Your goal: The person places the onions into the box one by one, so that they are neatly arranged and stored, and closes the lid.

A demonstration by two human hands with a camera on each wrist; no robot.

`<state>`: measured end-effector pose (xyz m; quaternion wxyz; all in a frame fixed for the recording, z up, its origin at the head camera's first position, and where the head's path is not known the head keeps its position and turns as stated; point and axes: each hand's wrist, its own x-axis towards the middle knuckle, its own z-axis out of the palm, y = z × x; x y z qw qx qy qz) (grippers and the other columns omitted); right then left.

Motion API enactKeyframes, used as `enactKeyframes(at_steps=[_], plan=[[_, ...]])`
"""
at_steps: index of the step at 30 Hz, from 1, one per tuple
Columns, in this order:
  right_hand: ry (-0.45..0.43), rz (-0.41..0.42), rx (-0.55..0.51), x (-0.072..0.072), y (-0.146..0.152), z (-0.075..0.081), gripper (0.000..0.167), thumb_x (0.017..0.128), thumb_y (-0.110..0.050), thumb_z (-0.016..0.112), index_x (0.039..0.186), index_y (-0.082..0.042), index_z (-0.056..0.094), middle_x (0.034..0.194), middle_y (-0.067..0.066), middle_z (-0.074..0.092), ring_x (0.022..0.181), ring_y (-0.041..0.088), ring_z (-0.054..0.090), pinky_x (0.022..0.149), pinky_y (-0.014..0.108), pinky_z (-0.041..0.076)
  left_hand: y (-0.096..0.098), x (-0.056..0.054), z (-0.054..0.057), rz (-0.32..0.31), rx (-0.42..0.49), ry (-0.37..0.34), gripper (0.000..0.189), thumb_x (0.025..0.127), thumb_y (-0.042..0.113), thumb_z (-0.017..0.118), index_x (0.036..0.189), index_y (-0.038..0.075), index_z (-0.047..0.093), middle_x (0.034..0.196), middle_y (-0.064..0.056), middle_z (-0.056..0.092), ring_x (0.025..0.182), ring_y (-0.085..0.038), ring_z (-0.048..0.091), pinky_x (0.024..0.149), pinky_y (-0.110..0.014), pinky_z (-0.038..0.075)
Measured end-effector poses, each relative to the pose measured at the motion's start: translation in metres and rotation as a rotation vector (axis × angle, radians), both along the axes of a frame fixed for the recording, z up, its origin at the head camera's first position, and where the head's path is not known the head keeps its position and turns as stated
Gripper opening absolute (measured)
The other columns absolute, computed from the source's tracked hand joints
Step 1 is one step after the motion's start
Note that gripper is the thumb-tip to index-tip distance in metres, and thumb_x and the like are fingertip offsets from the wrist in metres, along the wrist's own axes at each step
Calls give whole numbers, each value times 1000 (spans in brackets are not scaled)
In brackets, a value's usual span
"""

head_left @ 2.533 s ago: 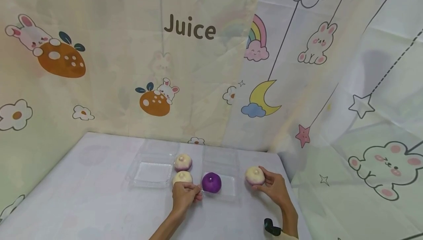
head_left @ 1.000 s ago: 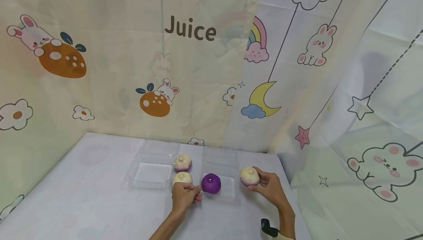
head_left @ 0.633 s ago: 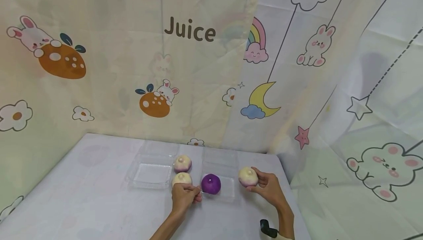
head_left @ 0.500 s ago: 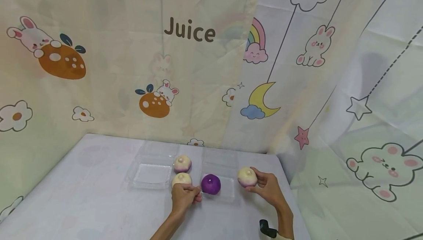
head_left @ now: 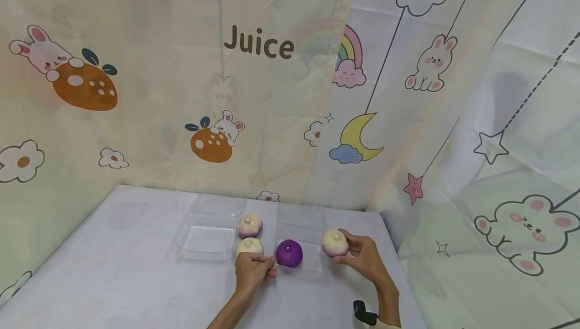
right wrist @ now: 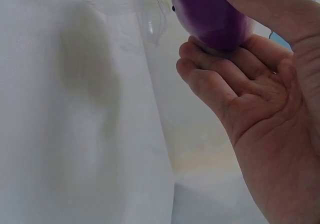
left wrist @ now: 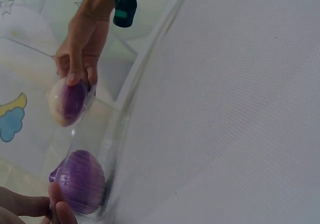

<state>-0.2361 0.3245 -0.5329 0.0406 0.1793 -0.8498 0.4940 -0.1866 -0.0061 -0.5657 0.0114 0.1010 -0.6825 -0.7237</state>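
My right hand (head_left: pixel 368 257) holds a round cream-and-purple onion (head_left: pixel 334 243) between thumb and fingers. It is at the right side of the right clear plastic box (head_left: pixel 313 264), held above the table. In that box sits an all-purple onion (head_left: pixel 289 253) with a small nub. My left hand (head_left: pixel 251 272) pinches the box's near left edge, close beside the purple onion; the left wrist view shows the fingers (left wrist: pixel 60 211) at the rim. Just behind the left hand stands another cream-and-purple onion (head_left: pixel 249 245), its lower part hidden by the hand.
A third cream-and-purple onion (head_left: pixel 250 224) stands farther back between the boxes. To its left lies a second clear plastic box (head_left: pixel 210 238) with its lid laid back. A printed curtain (head_left: pixel 272 117) hangs behind the white table (head_left: pixel 149 268).
My right hand has moved left with the cream-and-purple onion, bringing it up to the right box. The left hand keeps its pinch at the box edge.
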Motion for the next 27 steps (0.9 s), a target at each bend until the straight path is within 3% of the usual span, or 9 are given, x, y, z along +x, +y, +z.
enactKeyframes(at_steps=[5,14,27], plan=[[8,17,4,0,-1,-2,82,80,-13,98,147,13,59,148,32,64,132,37,65,101,34,63,0,1,-1,-1,2,1,15,95,-1,78,86,-13,76,67,-16,77,51,-9,72,51,-22,61],[-3,30,14,0,-5,2,84,79,-14,99,148,12,58,149,32,63,133,45,66,102,37,63,-1,0,0,7,-3,22,15,94,-1,78,85,-13,76,65,-15,77,49,-7,70,49,-21,60],[-27,22,44,3,-12,7,86,78,-14,100,149,11,58,149,31,63,133,46,67,102,38,63,-1,2,2,0,-1,18,15,94,-1,78,85,-13,76,66,-16,77,50,-8,70,50,-21,60]])
